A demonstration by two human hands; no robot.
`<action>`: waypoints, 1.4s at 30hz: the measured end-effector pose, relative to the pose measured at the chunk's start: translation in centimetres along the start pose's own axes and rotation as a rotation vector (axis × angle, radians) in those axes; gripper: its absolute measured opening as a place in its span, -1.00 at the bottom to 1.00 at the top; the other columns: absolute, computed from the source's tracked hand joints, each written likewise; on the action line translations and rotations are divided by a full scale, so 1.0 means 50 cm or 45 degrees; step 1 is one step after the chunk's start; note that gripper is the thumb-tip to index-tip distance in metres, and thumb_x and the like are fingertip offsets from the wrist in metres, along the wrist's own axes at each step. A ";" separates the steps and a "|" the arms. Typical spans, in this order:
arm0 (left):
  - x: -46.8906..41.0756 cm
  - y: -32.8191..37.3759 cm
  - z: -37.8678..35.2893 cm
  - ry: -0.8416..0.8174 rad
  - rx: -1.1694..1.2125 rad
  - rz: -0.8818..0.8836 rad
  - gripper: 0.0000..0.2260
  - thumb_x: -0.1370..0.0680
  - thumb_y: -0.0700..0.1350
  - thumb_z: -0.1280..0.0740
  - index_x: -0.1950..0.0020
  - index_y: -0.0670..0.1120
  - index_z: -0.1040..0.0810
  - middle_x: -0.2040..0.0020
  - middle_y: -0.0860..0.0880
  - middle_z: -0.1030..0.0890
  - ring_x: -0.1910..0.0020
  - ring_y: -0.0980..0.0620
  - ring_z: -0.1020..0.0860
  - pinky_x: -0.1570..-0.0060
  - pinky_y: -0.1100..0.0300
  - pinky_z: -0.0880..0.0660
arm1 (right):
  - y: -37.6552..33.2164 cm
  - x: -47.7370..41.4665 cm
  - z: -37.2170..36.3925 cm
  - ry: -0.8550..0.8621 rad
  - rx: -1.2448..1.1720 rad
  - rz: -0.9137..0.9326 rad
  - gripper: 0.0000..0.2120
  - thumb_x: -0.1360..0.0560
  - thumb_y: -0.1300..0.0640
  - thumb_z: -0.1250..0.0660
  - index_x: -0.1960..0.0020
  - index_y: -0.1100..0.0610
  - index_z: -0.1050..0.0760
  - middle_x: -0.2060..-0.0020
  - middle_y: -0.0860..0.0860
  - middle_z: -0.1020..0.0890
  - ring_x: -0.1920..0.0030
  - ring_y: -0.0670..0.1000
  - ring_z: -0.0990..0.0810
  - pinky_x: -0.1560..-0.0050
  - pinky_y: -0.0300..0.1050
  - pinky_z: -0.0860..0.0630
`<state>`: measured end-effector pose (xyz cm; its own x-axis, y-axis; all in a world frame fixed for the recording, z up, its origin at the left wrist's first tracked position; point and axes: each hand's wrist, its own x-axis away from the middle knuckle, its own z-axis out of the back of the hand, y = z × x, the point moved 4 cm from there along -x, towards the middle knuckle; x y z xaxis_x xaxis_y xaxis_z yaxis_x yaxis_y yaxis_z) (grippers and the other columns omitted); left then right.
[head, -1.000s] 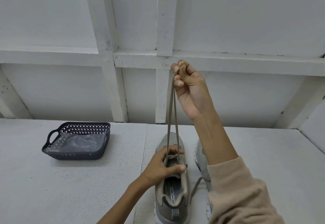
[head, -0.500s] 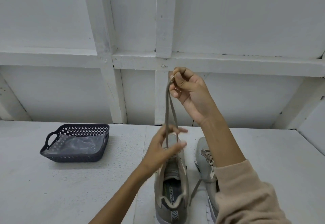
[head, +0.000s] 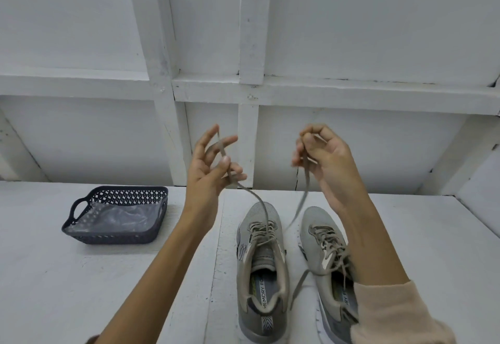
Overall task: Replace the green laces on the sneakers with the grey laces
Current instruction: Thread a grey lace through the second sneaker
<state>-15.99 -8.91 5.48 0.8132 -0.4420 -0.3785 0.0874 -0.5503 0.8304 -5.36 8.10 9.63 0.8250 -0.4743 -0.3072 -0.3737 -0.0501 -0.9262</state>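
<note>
Moved since earlier: half a second ago the right hand alone held both lace ends together high over the shoe, with the left hand down at the tongue. Now the ends are split, one to each hand, and the hands have drawn apart.
Head view, left hand (head: 213, 165): raised, fingers fanned out, thumb and a finger pinching one end of the grey lace (head: 259, 201).
Head view, right hand (head: 324, 159): raised at the same height, fingers curled round the other end (head: 303, 203).
Where the lace is: both strands fall in slack curves to the top eyelets of the left sneaker (head: 261, 270), which stands on the table (head: 81, 289).
Key relation: the shoe lies below and between the hands, its long axis pointing away from the person, toe far and heel near. Each hand is nearer its own side's strand, and the two strands meet at the throat.
Next move, as a judgement: crossing the ends for a knot looks due.
Right sneaker (head: 322, 238): just beside the left one and parallel to it, laced in grey, with a loose end trailing between the shoes.
Green laces: none visible.
Materials: flat woven lace, limp; soft mesh uppers with padded collars; matt painted table.
Elsewhere: a dark perforated basket (head: 127, 189), well apart to the left, holds clear plastic (head: 119, 216).
</note>
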 end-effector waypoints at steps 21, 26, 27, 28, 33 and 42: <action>0.166 -0.154 0.134 -0.443 -0.901 0.462 -0.91 -0.52 -0.16 -0.41 0.10 0.02 -0.70 0.13 0.03 -0.68 0.24 0.15 -0.55 0.30 0.25 -0.47 | 0.227 0.162 0.072 -0.289 0.866 -0.539 -0.75 -0.50 0.46 -0.27 0.19 0.17 -0.58 0.35 0.08 -0.61 0.34 -0.04 -0.60 0.25 -0.21 -0.57; 0.161 -0.155 0.125 -0.473 -1.035 0.346 -0.92 -0.51 -0.12 -0.43 0.09 0.07 -0.69 0.12 0.13 -0.68 0.13 0.04 -0.60 0.22 0.19 -0.51 | 0.233 0.169 0.065 -0.203 0.937 -0.495 -0.74 -0.49 0.45 -0.29 0.21 0.15 -0.60 0.37 0.11 -0.63 0.38 -0.05 -0.58 0.26 -0.15 -0.58; 0.160 -0.155 0.123 -0.487 -1.081 0.323 -0.91 -0.51 -0.12 -0.43 0.09 0.07 -0.69 0.13 0.15 -0.68 0.13 0.05 -0.60 0.22 0.24 -0.50 | 0.234 0.171 0.065 -0.191 0.945 -0.492 -0.74 -0.48 0.45 -0.29 0.22 0.14 -0.60 0.36 0.13 -0.64 0.38 -0.05 -0.58 0.26 -0.15 -0.58; 0.157 -0.154 0.121 -0.502 -1.130 0.294 -0.91 -0.51 -0.12 -0.43 0.08 0.07 -0.69 0.14 0.16 -0.67 0.14 0.07 -0.60 0.22 0.30 -0.48 | 0.233 0.172 0.064 -0.182 0.947 -0.491 -0.74 -0.48 0.45 -0.29 0.22 0.14 -0.60 0.36 0.13 -0.64 0.38 -0.04 -0.59 0.26 -0.15 -0.58; 0.143 -0.142 0.104 -0.657 -1.454 0.072 -0.90 -0.52 -0.08 -0.40 0.05 0.11 -0.67 0.21 0.20 -0.58 0.19 0.18 -0.52 0.21 0.42 -0.38 | 0.229 0.176 0.056 -0.159 0.961 -0.472 -0.73 -0.48 0.45 -0.30 0.23 0.12 -0.59 0.39 0.07 -0.62 0.41 -0.07 -0.57 0.29 -0.16 -0.56; 0.142 -0.134 0.090 -0.764 -1.623 0.004 -0.89 -0.54 -0.08 -0.36 0.00 0.08 -0.67 0.16 0.19 -0.55 0.29 0.35 -0.41 0.20 0.50 -0.29 | 0.214 0.180 0.051 -0.140 0.998 -0.409 -0.73 -0.44 0.40 -0.39 0.22 0.02 -0.55 0.39 0.03 -0.64 0.41 -0.06 -0.61 0.28 -0.18 -0.57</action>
<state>-13.37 -11.56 -4.62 0.4768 -0.8506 -0.2218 0.8028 0.3186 0.5039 -0.88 5.52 -3.60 0.8925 -0.4508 0.0147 0.2534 0.4743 -0.8431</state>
